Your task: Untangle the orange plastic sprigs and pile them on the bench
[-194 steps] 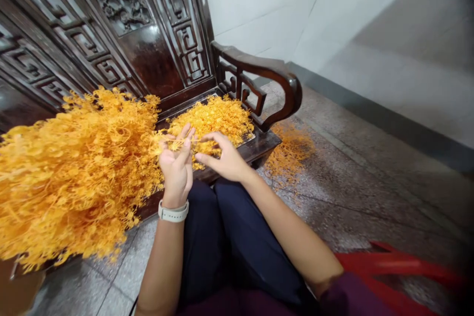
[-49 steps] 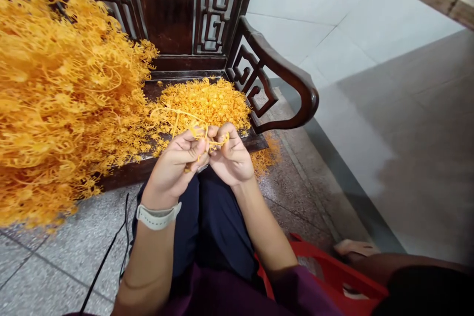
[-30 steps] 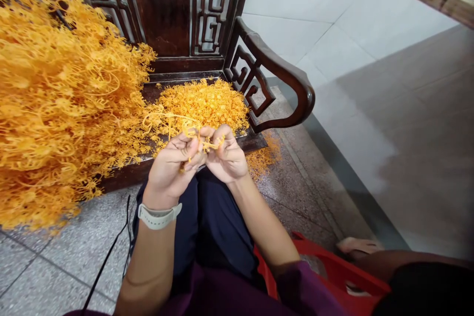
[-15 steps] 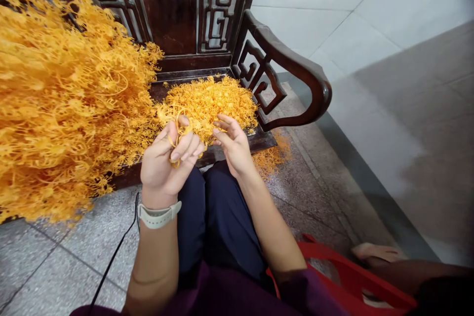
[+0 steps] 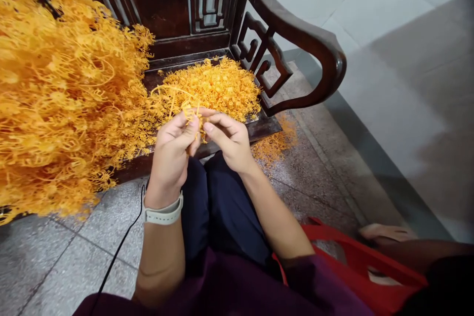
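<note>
My left hand (image 5: 172, 145) is closed, its thumb and fingers pinching a yellow-orange plastic flower strand (image 5: 188, 108) with thin stems that stick out above the fingers. Close against it, my right hand (image 5: 232, 142) has its thumb and fingertips brought together at the same strand; the exact contact is partly hidden by the fingers. Just beyond both hands a low pile of small yellow-orange plastic flower pieces (image 5: 218, 84) lies on the dark wooden bench seat (image 5: 259, 131). To the left rises a much larger heap of long-stemmed plastic flowers (image 5: 74, 103).
The bench's carved armrest (image 5: 329, 69) curves out on the right. More orange pieces (image 5: 276, 143) are scattered on the floor below it. A red plastic stool or chair (image 5: 365, 252) stands at lower right, near another person's foot (image 5: 387, 232). A black cord (image 5: 122, 244) hangs at left.
My hands have come together: the left turned inward and moved right, now pinching the strand higher up, and the right fingers closed in on it. The view has shifted slightly.
</note>
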### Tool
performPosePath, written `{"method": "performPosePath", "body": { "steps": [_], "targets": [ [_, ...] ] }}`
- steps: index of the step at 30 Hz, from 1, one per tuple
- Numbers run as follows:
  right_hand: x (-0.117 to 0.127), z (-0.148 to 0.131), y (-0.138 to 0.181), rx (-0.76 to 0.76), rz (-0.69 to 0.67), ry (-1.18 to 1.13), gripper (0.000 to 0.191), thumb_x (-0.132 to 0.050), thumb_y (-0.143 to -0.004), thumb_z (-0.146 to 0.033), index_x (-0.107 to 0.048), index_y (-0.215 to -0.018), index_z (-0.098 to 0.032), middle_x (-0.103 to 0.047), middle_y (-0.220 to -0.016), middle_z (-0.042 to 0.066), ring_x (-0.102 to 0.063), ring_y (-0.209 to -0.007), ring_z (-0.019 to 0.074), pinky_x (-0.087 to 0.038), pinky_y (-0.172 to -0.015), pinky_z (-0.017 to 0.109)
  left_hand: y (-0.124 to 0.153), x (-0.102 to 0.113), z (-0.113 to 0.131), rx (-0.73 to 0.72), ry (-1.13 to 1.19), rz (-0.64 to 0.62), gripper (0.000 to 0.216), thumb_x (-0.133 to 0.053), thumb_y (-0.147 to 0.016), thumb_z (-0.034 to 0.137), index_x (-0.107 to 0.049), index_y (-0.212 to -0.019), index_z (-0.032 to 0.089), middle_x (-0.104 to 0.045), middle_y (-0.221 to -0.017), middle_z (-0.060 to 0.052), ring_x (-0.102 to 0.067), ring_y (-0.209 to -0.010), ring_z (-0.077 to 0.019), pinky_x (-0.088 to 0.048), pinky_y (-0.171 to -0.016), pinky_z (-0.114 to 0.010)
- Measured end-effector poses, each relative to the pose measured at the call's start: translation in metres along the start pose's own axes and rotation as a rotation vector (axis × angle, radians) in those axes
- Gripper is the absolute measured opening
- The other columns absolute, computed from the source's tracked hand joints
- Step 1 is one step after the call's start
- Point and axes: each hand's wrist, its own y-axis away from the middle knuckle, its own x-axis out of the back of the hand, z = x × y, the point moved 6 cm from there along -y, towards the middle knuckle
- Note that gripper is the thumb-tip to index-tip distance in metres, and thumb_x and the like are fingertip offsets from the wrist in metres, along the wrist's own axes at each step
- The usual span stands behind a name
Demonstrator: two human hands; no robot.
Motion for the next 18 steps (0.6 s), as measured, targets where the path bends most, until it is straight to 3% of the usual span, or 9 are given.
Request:
{"method": "performPosePath", "body": {
  "steps": [9, 13, 18],
  "targets": [
    [0.001, 0.007, 0.004, -0.121, -0.065, -0.275, 0.017, -0.075, -0.095, -0.038, -0.071, -0.094, -0.022, -0.061, -0.083, -0.001, -0.055, -0.071, 0.0115, -0.049, -0.069, 0.026, 0.003, -0.007, 0.003, 0.091, 0.256, -0.038, 0.012, -0.067, -0.1, 0.03, -0.073, -0.103, 0.02, -0.029, -0.049, 0.009, -0.024, -0.046, -0.0086, -0.044, -0.057, -0.022],
    [-0.003, 0.001, 0.003, -0.074, -0.096, -0.217, 0.02, -0.071, -0.099, -0.042, -0.068, -0.096, -0.022, -0.062, -0.081, -0.001, -0.057, -0.071, 0.0117, -0.05, -0.069, 0.026, 0.001, -0.006, 0.0, 0.052, 0.174, 0.005, 0.013, -0.064, -0.102, 0.025, -0.075, -0.104, 0.017, -0.035, -0.05, 0.008, -0.028, -0.047, -0.0073, -0.043, -0.058, -0.019],
    [-0.004, -0.003, 0.002, -0.074, -0.045, -0.171, 0.03, -0.077, -0.092, -0.05, -0.061, -0.093, -0.024, -0.064, -0.081, -0.001, -0.059, -0.067, 0.0135, -0.056, -0.067, 0.029, 0.002, -0.006, -0.003, 0.024, 0.076, -0.005, 0.013, -0.075, -0.097, 0.029, -0.073, -0.094, 0.017, -0.039, -0.052, 0.007, -0.036, -0.05, -0.0071, -0.045, -0.062, -0.02]
  ]
}}
